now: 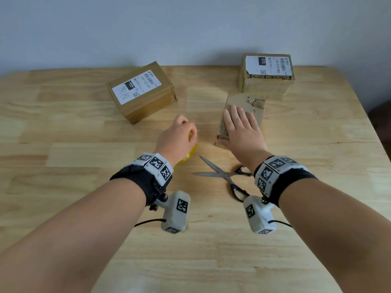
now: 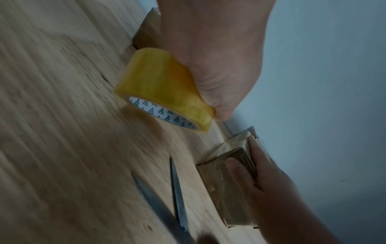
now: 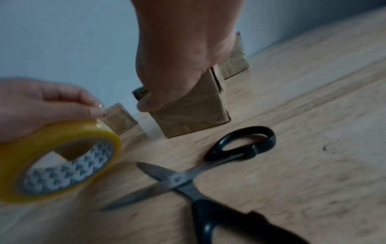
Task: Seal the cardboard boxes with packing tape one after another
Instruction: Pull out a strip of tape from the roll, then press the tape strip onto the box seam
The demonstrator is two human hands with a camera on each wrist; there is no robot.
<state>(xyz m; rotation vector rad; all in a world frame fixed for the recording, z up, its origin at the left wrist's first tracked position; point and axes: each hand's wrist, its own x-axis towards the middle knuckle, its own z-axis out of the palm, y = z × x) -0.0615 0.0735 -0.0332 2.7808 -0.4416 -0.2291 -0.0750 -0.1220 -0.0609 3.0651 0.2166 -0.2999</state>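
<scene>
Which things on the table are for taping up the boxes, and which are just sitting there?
For the job: tape roll in left hand; small box under right hand; two labelled boxes; scissors.
Just there: table, wall.

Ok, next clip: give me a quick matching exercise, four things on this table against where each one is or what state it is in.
Things:
1. tape roll
2. scissors
3. small box
4. box with the 122 label

States:
A. lying open on the table, between the two wrists
B. under the flat right hand
C. gripped in the left hand
D. untouched, far left

Pairs: 1-C, 2-A, 3-B, 4-D
</scene>
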